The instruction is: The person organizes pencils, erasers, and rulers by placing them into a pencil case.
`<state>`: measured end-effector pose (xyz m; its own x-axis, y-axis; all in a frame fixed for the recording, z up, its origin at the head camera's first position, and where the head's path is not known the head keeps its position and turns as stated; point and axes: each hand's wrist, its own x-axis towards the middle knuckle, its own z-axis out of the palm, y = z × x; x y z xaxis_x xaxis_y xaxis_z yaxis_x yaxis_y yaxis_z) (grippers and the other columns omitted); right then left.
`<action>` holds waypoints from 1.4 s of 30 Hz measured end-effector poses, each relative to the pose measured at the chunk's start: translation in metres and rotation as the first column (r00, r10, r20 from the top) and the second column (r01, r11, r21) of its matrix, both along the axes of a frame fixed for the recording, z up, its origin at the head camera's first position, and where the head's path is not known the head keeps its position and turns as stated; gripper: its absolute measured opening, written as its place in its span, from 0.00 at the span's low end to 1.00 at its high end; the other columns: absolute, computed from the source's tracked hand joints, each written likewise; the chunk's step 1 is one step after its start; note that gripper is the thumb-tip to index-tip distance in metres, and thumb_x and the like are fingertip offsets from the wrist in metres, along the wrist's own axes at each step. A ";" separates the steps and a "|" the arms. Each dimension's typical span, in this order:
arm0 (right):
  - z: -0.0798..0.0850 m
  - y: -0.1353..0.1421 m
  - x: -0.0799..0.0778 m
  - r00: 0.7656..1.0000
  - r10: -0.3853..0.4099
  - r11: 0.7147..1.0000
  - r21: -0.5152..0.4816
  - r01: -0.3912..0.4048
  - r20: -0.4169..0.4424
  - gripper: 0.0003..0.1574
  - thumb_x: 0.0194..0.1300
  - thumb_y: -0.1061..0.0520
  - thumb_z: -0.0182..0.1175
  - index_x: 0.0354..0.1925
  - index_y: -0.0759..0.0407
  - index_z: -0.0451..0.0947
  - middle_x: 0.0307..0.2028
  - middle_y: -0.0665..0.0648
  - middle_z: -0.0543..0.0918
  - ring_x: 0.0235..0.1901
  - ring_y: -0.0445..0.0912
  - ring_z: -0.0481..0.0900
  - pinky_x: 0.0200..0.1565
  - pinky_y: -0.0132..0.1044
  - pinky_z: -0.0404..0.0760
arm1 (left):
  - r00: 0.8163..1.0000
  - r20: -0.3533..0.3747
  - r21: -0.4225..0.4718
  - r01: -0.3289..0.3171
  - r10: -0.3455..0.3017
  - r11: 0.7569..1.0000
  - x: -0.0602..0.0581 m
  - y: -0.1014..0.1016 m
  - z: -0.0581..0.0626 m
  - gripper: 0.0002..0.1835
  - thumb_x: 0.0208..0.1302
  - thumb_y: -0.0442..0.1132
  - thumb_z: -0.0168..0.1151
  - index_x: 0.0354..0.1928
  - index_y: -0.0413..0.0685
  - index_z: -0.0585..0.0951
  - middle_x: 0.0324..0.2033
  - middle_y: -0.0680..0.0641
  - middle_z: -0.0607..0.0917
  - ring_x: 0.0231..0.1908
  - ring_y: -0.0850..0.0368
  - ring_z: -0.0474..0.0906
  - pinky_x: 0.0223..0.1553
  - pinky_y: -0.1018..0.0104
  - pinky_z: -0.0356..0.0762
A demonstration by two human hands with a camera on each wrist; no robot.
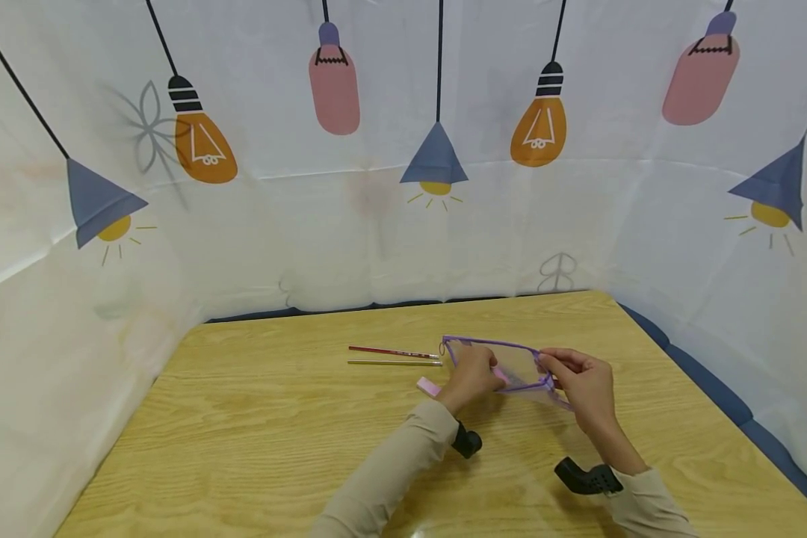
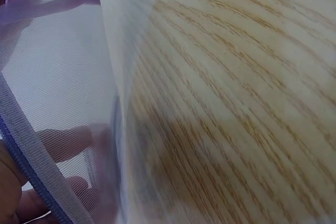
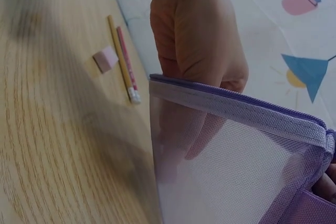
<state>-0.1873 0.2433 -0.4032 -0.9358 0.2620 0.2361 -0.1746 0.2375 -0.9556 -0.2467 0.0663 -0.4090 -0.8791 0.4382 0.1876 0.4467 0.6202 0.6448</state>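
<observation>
A translucent mesh zipper pouch (image 1: pixel 521 359) with purple edging is held up over the table. My right hand (image 1: pixel 586 385) pinches its right end, near the purple tab (image 3: pixel 310 211). My left hand (image 1: pixel 472 377) reaches through the zippered opening, its extended fingers (image 2: pixel 65 142) showing through the mesh. A pink item (image 1: pixel 500 374) shows beside these fingers, partly hidden by the hand. Close to the left wrist lies a pink eraser (image 1: pixel 428 386). Just beyond are a red pencil (image 1: pixel 390 351) and a yellowish pencil (image 1: pixel 390 363), side by side.
The wood-grain table (image 1: pixel 242 418) carries all of these. Behind it hangs a white curtain (image 1: pixel 309 239) printed with lamps and bulbs. Dark blue padding (image 1: pixel 719 388) runs along the right edge. A black wrist-camera mount (image 1: pixel 588 477) sits on the right wrist.
</observation>
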 end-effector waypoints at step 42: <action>-0.001 -0.005 -0.001 0.998 -0.068 0.996 -0.057 0.067 -0.008 0.20 0.62 0.54 0.67 0.42 0.72 0.82 0.28 0.51 0.86 0.26 0.40 0.82 0.27 0.32 0.81 | 0.998 -0.007 0.169 0.062 -0.062 0.984 0.010 -0.035 0.015 0.13 0.54 0.33 0.70 0.41 0.34 0.84 0.36 0.42 0.84 0.34 0.61 0.77 0.37 0.72 0.75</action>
<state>-0.1882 0.2381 -0.4037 -0.9132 0.3377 0.2281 -0.1692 0.1949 -0.9661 -0.2366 0.0316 -0.3940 -0.8507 0.4538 0.2653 0.4823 0.4731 0.7372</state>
